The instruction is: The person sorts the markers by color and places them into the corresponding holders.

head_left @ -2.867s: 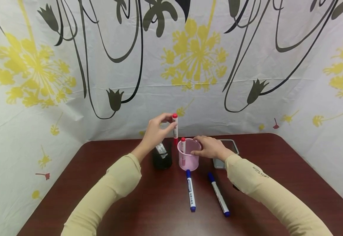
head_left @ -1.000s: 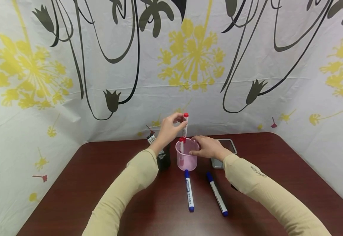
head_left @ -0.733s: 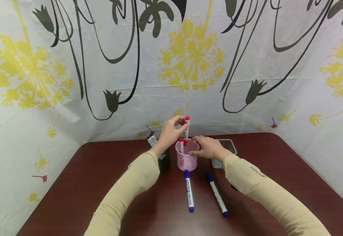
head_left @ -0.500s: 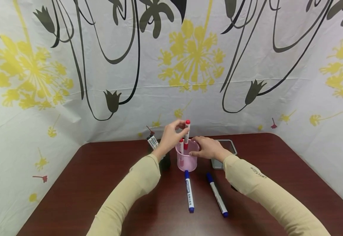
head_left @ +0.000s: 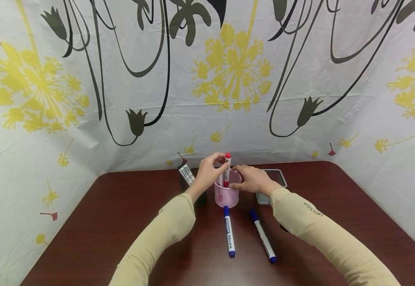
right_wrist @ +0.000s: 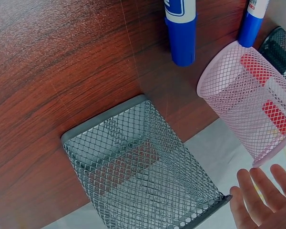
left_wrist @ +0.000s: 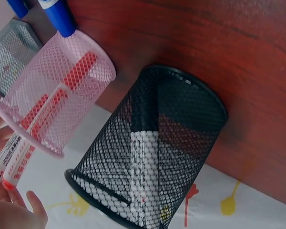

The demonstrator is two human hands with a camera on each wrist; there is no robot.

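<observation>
My left hand [head_left: 209, 171] pinches a red-capped whiteboard marker [head_left: 227, 169] near its upper end. The marker stands almost upright, its lower end inside the pink mesh pen holder [head_left: 228, 197]. Through the mesh in the left wrist view, a second red marker [left_wrist: 80, 71] leans inside the same holder, reaching closer to its base. My right hand [head_left: 251, 178] grips the pink holder's rim from the right, thumb toward the front and fingers at the back. Left of it stands a black mesh pen holder [left_wrist: 181, 157] with a black-and-white marker [left_wrist: 144, 176] in it, partly hidden by my left forearm in the head view.
Two blue-capped markers, one nearer the middle [head_left: 230, 232] and one to the right [head_left: 263, 237], lie on the dark wooden table [head_left: 121, 222]. Behind my right hand stands a grey mesh holder [right_wrist: 143, 162]. A patterned cloth [head_left: 157, 87] hangs behind the table.
My left hand has brought the red marker rightward from beside the black holder to over the pink one, then lowered it partly inside. My right hand stays on the rim.
</observation>
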